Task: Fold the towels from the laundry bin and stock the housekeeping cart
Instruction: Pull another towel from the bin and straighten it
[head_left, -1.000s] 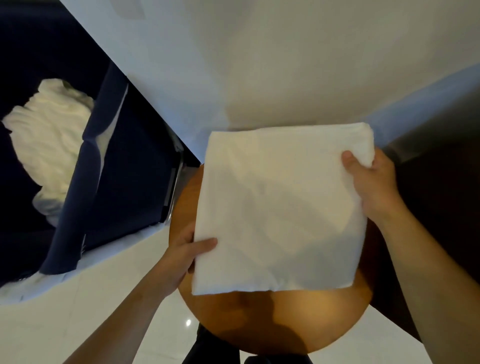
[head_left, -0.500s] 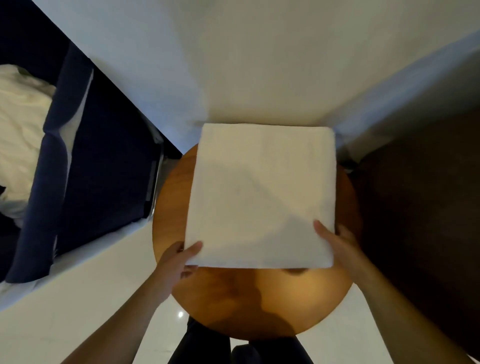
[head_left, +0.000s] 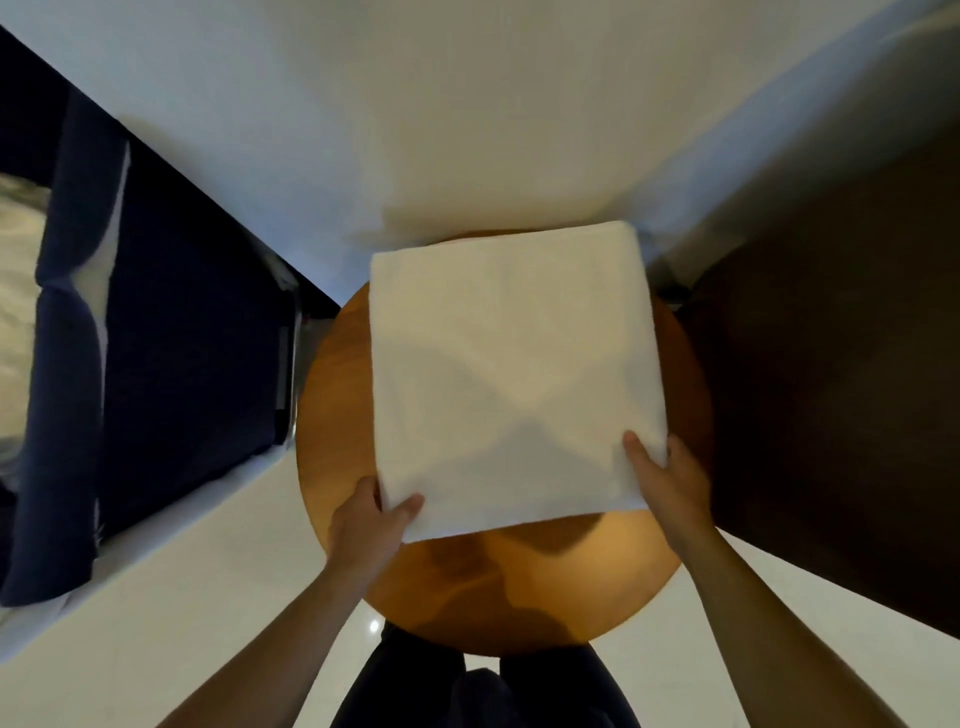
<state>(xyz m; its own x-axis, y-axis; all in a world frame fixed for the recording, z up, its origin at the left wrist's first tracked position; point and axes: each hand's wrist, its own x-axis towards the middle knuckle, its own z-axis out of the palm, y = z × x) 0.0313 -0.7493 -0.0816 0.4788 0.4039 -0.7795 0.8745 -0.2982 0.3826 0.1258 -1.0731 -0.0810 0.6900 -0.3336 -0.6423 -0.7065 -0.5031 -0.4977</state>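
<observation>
A white towel (head_left: 511, 358), folded into a near square, lies on a round wooden table (head_left: 545, 582). My left hand (head_left: 371, 525) pinches its near left corner, thumb on top and fingers underneath. At the near right corner my right hand (head_left: 662, 480) grips the towel the same way, thumb lying on the cloth. The near edge looks slightly lifted and casts a shadow on the wood. A dark blue laundry bin (head_left: 156, 364) stands to the left, with more white towels (head_left: 18, 291) inside it at the frame's left edge.
A white wall (head_left: 467, 130) rises just behind the table. Dark brown furniture (head_left: 841, 374) fills the right side. Pale glossy floor tiles (head_left: 156, 597) lie below the table, and my dark trouser legs (head_left: 467, 686) show under it.
My right hand went from the towel's far right corner to its near right corner and took hold there. The towel has turned slightly, and the view has swung right.
</observation>
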